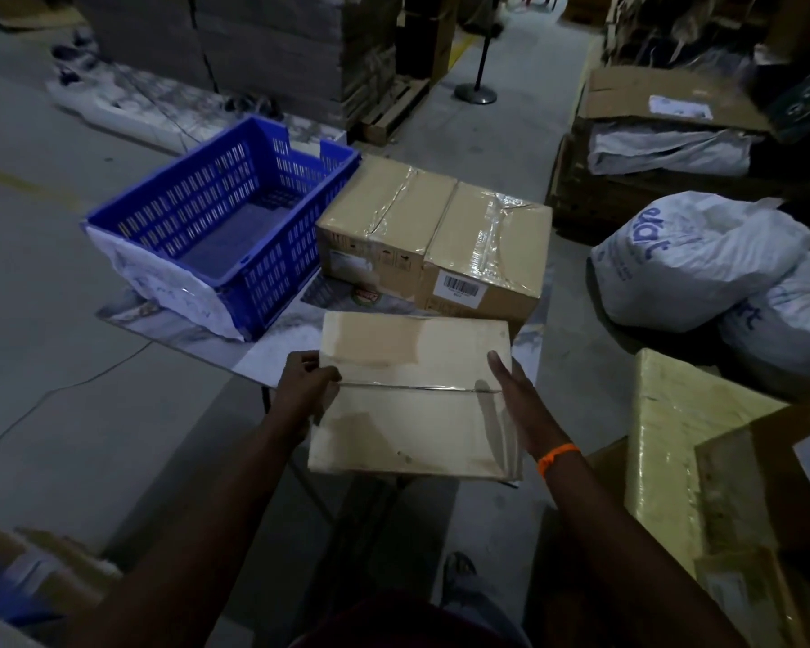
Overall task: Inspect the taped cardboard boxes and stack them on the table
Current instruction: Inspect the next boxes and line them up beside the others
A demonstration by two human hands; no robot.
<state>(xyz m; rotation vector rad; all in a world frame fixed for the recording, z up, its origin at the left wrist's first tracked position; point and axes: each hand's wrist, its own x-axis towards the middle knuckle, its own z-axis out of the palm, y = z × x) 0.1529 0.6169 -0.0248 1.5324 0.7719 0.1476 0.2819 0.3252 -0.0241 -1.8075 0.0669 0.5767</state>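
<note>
I hold a flat taped cardboard box (412,395) between both hands, above the near edge of the marble-patterned table (272,343). My left hand (305,385) grips its left side with the fingers curled over the edge. Against the right side my right hand (515,395) presses with straight fingers. A tape seam runs across the top of the box. Two more taped boxes stand side by side at the back of the table: one on the left (384,212) and one on the right with a barcode label (492,250).
A blue slotted plastic crate (221,217) fills the table's left part. White filled sacks (693,259) lie on the floor to the right. More wrapped boxes (674,441) stand at my right, others (34,568) at lower left. Cardboard stacks on pallets rise behind the table.
</note>
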